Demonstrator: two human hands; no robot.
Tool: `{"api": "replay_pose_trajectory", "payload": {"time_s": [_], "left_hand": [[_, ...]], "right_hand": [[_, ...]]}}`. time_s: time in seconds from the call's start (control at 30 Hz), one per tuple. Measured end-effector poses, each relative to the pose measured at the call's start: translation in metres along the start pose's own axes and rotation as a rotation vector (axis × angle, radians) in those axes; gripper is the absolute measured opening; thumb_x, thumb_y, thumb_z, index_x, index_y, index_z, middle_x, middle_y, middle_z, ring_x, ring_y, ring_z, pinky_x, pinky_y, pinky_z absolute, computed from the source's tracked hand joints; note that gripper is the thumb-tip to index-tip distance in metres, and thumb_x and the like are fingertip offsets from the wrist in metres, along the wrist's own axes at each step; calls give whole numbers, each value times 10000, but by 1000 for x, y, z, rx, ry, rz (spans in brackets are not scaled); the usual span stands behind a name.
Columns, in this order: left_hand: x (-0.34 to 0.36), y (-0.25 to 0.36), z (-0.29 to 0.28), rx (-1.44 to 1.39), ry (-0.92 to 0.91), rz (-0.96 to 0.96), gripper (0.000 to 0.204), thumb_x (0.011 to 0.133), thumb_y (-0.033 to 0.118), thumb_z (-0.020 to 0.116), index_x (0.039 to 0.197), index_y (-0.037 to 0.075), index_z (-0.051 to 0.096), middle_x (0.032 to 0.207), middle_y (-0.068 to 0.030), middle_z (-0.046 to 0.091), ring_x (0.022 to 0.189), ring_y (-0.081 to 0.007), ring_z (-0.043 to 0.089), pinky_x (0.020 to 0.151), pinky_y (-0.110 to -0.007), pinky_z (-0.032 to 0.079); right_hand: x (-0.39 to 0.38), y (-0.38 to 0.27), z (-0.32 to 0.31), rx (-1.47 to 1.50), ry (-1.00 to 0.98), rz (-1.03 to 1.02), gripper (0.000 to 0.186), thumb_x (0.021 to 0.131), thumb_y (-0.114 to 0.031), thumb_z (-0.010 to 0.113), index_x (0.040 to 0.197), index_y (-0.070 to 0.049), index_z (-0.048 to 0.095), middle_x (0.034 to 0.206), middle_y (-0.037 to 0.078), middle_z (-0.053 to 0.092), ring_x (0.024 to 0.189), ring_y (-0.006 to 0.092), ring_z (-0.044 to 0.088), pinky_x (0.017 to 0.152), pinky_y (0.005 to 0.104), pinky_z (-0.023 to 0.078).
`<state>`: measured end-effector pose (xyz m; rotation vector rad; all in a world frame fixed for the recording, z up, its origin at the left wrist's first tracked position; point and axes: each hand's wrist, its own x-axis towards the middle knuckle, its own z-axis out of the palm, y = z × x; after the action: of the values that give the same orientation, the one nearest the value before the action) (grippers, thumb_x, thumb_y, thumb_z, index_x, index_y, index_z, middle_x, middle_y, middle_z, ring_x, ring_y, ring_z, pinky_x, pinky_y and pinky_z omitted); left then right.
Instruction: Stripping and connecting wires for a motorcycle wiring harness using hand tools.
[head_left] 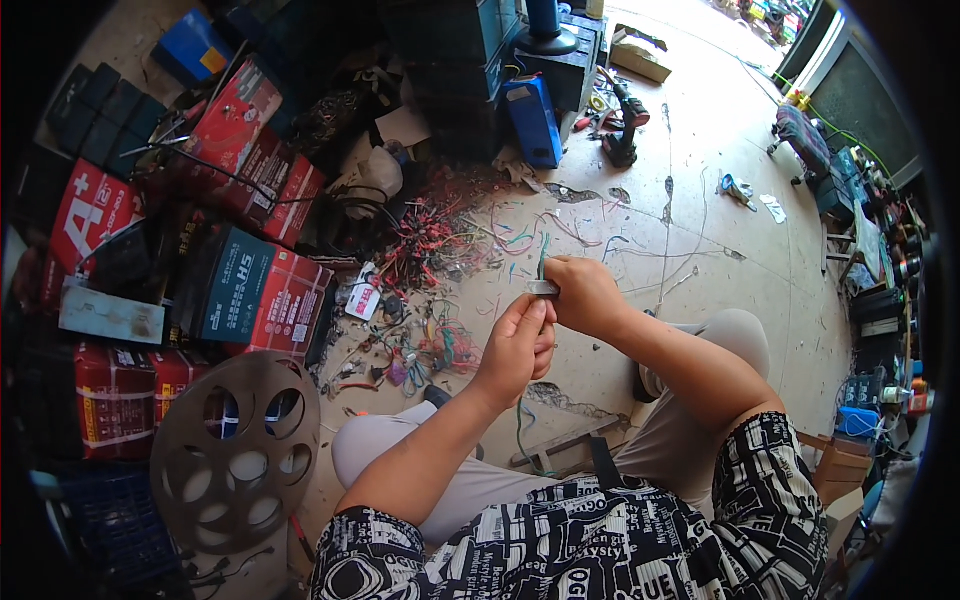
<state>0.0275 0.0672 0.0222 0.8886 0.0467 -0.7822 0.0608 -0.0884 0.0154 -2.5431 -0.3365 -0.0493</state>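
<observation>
Our two hands met near the middle of the frame, the right hand (588, 297) just above and to the right of the left hand (512, 355). The right was clamped on a small grey piece (542, 287), metal by its look, at the upper fingertips. The left was closed, as far as we could judge, around a green wire (543, 258): one length stood up above the fingers, and another trailed toward the lower middle of the frame. The exact contact was hidden by the fingers, and we could not tell whether the grey piece had an edge.

Handling this well, we judged, called for a firm, straight hold from the left hand and light, even pressure from the right — too much might have nicked the strands. Our left thumb, close under the grey piece, was best kept out of its path. The trailing length needed slack, clear of the coloured wire scraps (420, 355) left of centre — a snag there could have tugged the grip askew.
</observation>
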Motion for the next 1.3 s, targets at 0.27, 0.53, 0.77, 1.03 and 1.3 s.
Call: {"api": "replay_pose_trajectory", "payload": {"time_s": [0.27, 0.53, 0.77, 1.03, 1.3], "left_hand": [[5, -2, 10, -91, 29, -75, 206, 1003, 276, 356, 910, 113, 440, 590, 44, 308, 402, -39, 215, 365, -210, 176], [6, -3, 9, -112, 62, -78, 191, 998, 266, 365, 907, 116, 442, 592, 43, 317, 407, -43, 217, 367, -212, 180], [-8, -5, 8, -80, 51, -49, 196, 1000, 279, 367, 925, 119, 453, 594, 50, 313, 421, -45, 228, 377, -207, 191], [0, 2, -12, -54, 63, 64, 147, 991, 188, 380, 1004, 67, 462, 700, 15, 406, 468, -38, 291, 421, -190, 232], [3, -4, -5, 28, 31, -8, 120, 977, 179, 419, 977, 85, 495, 688, 17, 431, 473, -42, 298, 430, -188, 247]], "right_hand": [[6, 13, 1, -124, 150, -31, 138, 650, -163, 654, 681, -69, 557, 703, 86, 606, 669, 304, 616, 597, 400, 480], [18, 37, 17, -180, 205, -71, 80, 700, -141, 610, 702, -67, 580, 694, 99, 617, 662, 308, 622, 597, 407, 493], [33, 42, -11, -139, 351, 217, 150, 752, -182, 613, 745, -36, 578, 726, 168, 615, 705, 359, 607, 625, 442, 481], [3, -1, -12, -56, -62, -82, 140, 721, -186, 627, 741, -65, 558, 731, 101, 607, 719, 318, 606, 629, 427, 475], [1, 2, -13, -135, -142, -146, 162, 677, -186, 662, 743, -71, 569, 743, 75, 622, 728, 292, 626, 607, 414, 483]]}}
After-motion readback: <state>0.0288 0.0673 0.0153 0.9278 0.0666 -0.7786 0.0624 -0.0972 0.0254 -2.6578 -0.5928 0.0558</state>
